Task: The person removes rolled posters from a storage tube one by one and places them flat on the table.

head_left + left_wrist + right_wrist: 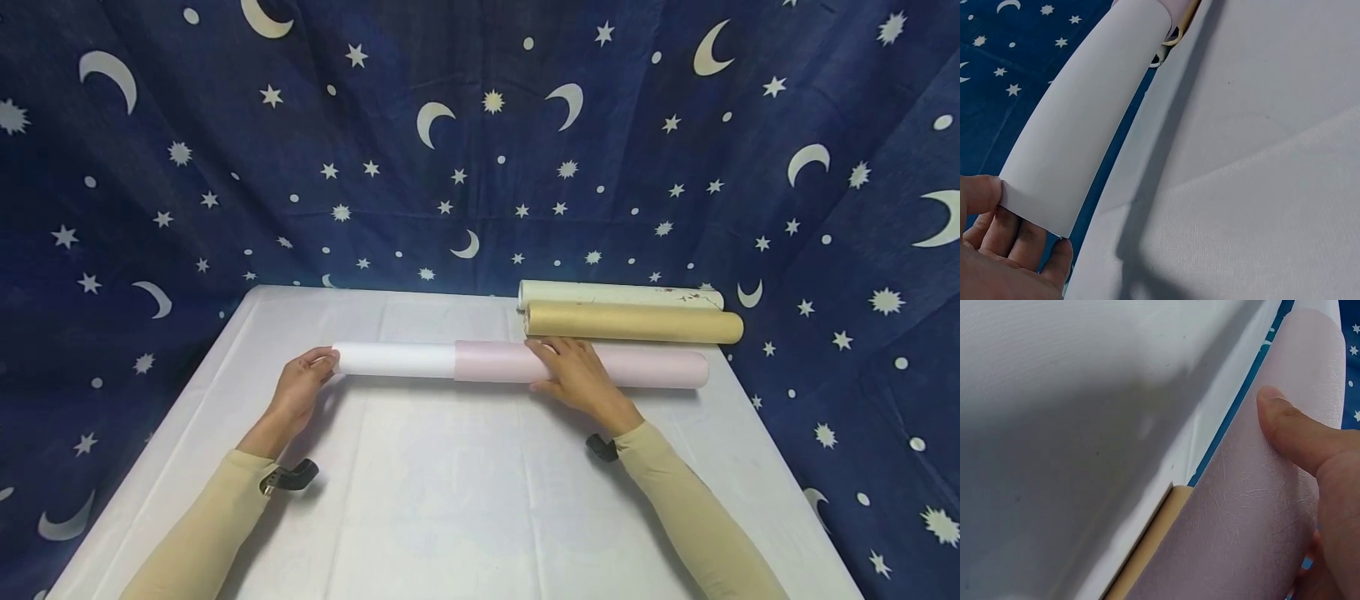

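Note:
A pink textured roll [495, 362] lies sideways across the far part of the table, and a plain white roll [397, 360] sticks out of its left end. My left hand [300, 392] holds the white roll's outer end, with the thumb [984, 194] at one edge and the fingers at the end's rim. Around the middle of the pink roll, my right hand [577, 375] grips from the near side. Its thumb [1294, 428] lies along the pink surface in the right wrist view, while the other fingers are mostly hidden behind the roll.
Behind the pink roll lie a gold-yellow roll [633, 322] and a cream roll [622, 293] with a dark branch-like pattern. A white cloth covers the table [450, 492]. A dark blue curtain [480, 108] with moons and stars hangs around the back and sides.

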Demonstrator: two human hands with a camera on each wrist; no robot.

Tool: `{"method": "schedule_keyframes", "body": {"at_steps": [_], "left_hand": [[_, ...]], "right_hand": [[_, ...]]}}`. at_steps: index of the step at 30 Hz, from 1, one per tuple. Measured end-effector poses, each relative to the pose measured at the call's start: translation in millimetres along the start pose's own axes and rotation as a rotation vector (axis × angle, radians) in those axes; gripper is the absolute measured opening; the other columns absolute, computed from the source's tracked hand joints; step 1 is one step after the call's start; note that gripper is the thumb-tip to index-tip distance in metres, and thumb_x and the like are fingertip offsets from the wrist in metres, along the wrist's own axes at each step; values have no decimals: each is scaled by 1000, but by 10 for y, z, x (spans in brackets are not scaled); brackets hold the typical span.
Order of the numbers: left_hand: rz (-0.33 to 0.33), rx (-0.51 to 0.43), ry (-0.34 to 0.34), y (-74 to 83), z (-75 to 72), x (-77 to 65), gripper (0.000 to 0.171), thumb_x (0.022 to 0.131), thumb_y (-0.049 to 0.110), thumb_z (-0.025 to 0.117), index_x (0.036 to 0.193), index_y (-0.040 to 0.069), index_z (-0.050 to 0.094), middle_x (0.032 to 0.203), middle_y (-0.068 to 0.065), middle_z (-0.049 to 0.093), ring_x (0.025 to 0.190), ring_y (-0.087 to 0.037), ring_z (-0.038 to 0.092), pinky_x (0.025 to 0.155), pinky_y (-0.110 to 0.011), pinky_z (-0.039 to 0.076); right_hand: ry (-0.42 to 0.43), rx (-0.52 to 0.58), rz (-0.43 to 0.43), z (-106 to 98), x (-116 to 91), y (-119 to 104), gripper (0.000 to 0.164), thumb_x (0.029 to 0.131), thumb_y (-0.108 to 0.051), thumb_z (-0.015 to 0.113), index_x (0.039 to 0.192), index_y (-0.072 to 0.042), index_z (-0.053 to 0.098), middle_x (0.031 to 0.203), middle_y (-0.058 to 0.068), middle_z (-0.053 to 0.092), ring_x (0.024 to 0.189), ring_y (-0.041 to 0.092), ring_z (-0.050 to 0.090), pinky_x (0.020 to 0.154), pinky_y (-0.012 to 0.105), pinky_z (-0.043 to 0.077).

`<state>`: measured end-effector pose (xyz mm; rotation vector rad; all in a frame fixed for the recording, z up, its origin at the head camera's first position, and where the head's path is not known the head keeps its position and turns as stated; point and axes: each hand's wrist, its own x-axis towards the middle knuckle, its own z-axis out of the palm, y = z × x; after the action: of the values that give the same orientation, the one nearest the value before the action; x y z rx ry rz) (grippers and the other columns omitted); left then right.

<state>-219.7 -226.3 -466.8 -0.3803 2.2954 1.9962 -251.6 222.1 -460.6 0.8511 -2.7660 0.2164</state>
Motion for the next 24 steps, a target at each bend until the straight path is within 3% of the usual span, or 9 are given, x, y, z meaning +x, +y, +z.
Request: {"method": "schedule_keyframes", "body": {"at_steps": [17, 24], "left_hand": [[7, -7, 13, -39, -86, 10, 44, 101, 37, 53, 128, 2, 54, 122, 4, 53, 104, 1, 51, 118, -40, 31], [9, 8, 28, -21, -120, -15, 49, 102, 37, 52, 132, -2, 52, 123, 4, 52, 105, -1, 50, 116, -39, 33]], "right_hand": [[-25, -9, 1, -40, -110, 177, 76, 81, -45, 77, 146, -21, 46, 133, 7, 58, 121, 35, 55, 96, 53, 42], [-9, -17, 3, -61, -167, 252, 76, 80, -44, 78, 145, -18, 47, 131, 9, 58, 120, 36, 56, 94, 54, 41]]}}
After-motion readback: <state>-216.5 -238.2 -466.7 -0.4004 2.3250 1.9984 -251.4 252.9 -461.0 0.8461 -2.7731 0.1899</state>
